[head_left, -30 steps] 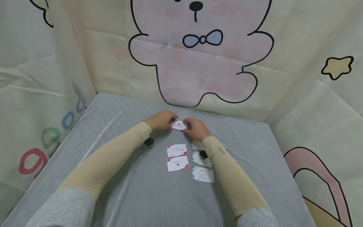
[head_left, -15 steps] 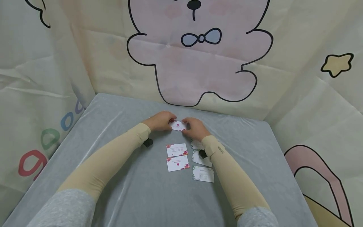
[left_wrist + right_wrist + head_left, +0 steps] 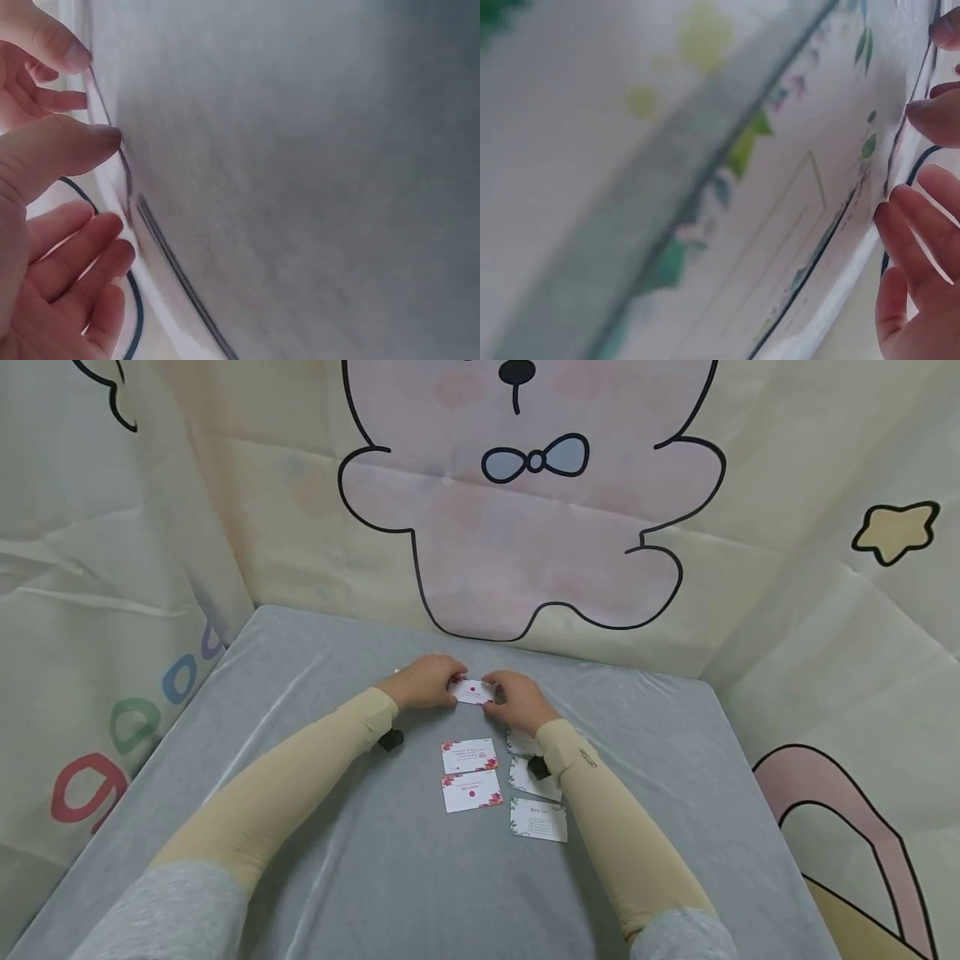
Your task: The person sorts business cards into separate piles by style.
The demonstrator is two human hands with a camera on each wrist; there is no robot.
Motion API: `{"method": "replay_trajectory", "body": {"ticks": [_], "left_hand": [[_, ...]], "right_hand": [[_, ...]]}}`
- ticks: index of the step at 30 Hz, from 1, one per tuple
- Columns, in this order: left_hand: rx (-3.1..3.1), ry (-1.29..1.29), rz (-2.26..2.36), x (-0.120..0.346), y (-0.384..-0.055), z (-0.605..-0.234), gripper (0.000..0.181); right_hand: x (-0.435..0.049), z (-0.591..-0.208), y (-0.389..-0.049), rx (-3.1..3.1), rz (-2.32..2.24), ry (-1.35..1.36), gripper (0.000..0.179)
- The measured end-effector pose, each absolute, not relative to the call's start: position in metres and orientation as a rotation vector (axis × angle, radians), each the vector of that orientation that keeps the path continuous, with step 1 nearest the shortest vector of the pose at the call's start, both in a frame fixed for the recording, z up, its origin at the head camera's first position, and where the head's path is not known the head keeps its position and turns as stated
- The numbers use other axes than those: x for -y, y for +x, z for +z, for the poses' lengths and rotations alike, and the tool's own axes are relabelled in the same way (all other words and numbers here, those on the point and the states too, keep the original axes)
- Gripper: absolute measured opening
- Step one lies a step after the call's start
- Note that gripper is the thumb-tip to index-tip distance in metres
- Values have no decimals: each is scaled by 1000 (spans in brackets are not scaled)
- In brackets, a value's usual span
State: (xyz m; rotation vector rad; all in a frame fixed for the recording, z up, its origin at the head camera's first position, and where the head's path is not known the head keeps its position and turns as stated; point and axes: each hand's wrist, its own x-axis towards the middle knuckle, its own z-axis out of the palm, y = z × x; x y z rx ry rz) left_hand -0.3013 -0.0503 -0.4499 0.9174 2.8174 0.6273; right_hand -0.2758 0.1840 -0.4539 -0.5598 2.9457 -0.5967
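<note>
Toward the far side of the table, a white card with a red dot (image 3: 472, 692) sits between both hands. My left hand (image 3: 429, 682) pinches its left end, and my right hand (image 3: 521, 700) pinches its right end. In the left wrist view the left thumb (image 3: 82, 142) lies on the card's edge, while the other fingers (image 3: 82, 247) spread below. From the right wrist, the right hand (image 3: 922, 247) appears at the right edge, thumb on the card. Nearer me lie two red-flowered cards, one upper (image 3: 469, 756) and one lower (image 3: 472, 792).
A column of green-leaf cards lies right of these: one partly under the right wrist (image 3: 522, 743), a middle one (image 3: 534, 779) and a near one (image 3: 538, 820). Grey cloth covers the table (image 3: 405, 877). A printed curtain (image 3: 300, 527) stands behind it.
The hands and the card between them stay nearly in place. Only a slight shift of the head view shows; the cards on the table have not moved.
</note>
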Motion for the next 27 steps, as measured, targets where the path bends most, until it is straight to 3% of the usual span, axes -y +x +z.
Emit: {"method": "replay_trajectory", "body": {"ticks": [13, 27], "left_hand": [[-2706, 1091, 655, 67, -219, -459, 70], [-2733, 1174, 648, 69, -208, -463, 52]], "right_hand": [[-204, -448, -203, -2863, -496, -829, 55], [-194, -453, -195, -2867, -389, -860, 49]]}}
